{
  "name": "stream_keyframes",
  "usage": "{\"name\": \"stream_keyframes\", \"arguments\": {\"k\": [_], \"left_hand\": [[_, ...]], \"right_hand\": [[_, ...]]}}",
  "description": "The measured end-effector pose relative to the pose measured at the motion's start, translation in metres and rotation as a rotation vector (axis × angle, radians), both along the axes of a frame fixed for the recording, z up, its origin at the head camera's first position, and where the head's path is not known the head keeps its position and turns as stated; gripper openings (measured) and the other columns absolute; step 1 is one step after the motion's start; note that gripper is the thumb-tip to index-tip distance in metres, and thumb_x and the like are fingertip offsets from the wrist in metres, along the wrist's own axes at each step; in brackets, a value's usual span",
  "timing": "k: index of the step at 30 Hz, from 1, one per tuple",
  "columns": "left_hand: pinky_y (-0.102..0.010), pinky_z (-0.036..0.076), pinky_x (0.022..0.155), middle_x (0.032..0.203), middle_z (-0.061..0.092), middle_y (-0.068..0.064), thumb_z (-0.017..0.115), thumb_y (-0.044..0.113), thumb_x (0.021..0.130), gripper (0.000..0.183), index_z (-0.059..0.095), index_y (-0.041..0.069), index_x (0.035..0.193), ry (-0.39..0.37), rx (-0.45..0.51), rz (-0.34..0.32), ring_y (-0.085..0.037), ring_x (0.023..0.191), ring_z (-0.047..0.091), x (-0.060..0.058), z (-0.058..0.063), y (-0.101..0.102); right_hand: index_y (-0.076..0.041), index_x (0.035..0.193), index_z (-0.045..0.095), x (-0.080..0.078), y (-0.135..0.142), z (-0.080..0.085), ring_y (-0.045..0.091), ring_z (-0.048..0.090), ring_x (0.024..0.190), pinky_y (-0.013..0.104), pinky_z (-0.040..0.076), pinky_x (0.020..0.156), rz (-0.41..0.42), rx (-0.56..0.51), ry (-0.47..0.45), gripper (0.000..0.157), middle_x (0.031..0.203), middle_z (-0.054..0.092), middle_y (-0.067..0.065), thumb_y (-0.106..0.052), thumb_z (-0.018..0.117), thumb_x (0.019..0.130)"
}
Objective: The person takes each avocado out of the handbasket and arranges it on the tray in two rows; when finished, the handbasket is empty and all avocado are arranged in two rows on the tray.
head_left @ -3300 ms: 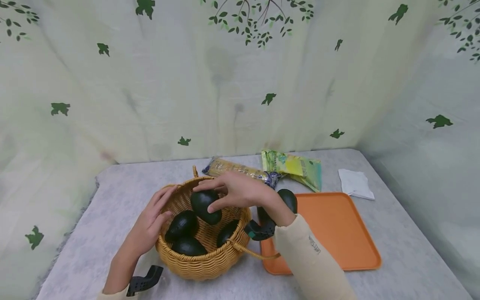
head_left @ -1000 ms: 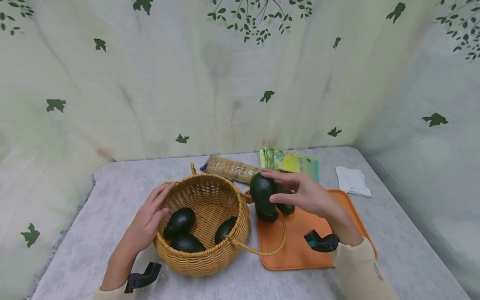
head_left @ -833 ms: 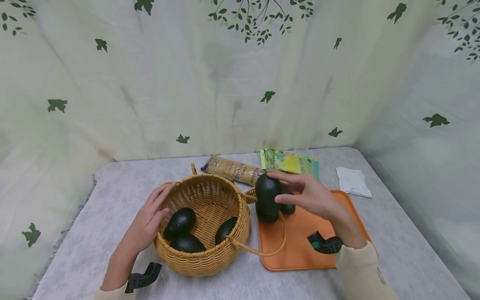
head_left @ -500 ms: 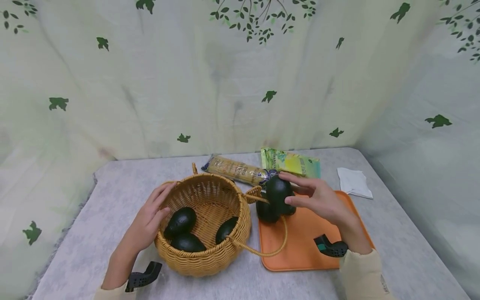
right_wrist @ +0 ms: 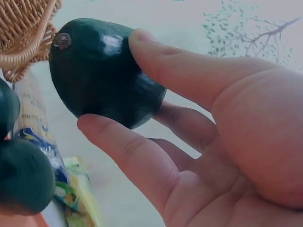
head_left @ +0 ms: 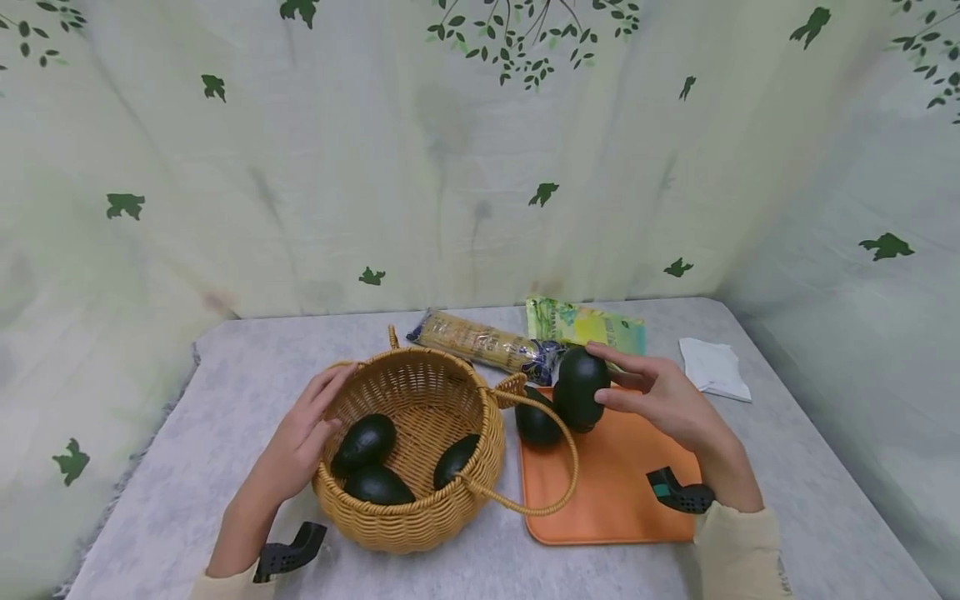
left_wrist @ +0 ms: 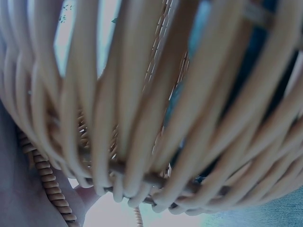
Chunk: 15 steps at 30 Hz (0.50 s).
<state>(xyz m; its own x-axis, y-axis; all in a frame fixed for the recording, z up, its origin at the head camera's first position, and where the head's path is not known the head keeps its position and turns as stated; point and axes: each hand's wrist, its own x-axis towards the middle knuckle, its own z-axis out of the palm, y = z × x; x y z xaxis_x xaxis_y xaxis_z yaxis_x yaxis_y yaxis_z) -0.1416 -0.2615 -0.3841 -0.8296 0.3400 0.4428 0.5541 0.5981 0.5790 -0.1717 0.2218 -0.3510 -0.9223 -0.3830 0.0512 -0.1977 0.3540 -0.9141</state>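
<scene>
My right hand (head_left: 660,400) pinches a dark green avocado (head_left: 582,375) between thumb and fingers, close over the back left part of the orange tray (head_left: 622,492). In the right wrist view the held avocado (right_wrist: 104,71) shows its stem end. One more avocado (head_left: 536,418) lies on the tray beside it, and another is mostly hidden behind the held one. My left hand (head_left: 300,437) rests on the left rim of the wicker basket (head_left: 405,529), fingers fairly straight. Inside the basket lie three avocados, among them one at the left (head_left: 365,442). The left wrist view is filled by wicker (left_wrist: 132,118).
A basket handle (head_left: 573,475) hangs over the tray's left edge. Behind the basket lies a clear pack of what looks like noodles (head_left: 480,340), next to green and yellow packets (head_left: 592,325). A white packet (head_left: 712,368) lies at the back right.
My right hand has taken an avocado out of the basket and carried it right, over the tray, shifting further right in the last second. My left hand has stayed on the rim.
</scene>
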Motion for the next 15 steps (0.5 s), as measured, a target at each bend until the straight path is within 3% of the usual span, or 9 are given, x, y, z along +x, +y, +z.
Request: {"name": "stream_keyframes", "arguments": {"k": [9,15], "left_hand": [[-0.005,0.021,0.109,0.158,0.041,-0.014,0.047,-0.008,0.097,0.065,0.040,0.011,0.159,-0.004,0.018,0.010,0.001,0.144,0.034,0.000,-0.003,-0.003],[-0.005,0.021,0.109,0.160,0.040,-0.017,0.045,-0.012,0.092,0.071,0.039,0.011,0.159,-0.019,0.021,0.007,0.004,0.145,0.031,-0.001,-0.005,-0.005]], "right_hand": [[-0.025,0.150,0.056,-0.007,0.005,-0.013,0.041,0.048,0.141,0.037,0.058,0.091,0.008,0.012,-0.022,0.060,0.157,0.048,0.010,-0.027,0.076,0.094],[-0.023,0.152,0.054,-0.010,0.012,-0.019,0.043,0.045,0.142,0.036,0.058,0.090,0.021,0.005,-0.050,0.061,0.162,0.041,0.012,-0.027,0.075,0.095]]}}
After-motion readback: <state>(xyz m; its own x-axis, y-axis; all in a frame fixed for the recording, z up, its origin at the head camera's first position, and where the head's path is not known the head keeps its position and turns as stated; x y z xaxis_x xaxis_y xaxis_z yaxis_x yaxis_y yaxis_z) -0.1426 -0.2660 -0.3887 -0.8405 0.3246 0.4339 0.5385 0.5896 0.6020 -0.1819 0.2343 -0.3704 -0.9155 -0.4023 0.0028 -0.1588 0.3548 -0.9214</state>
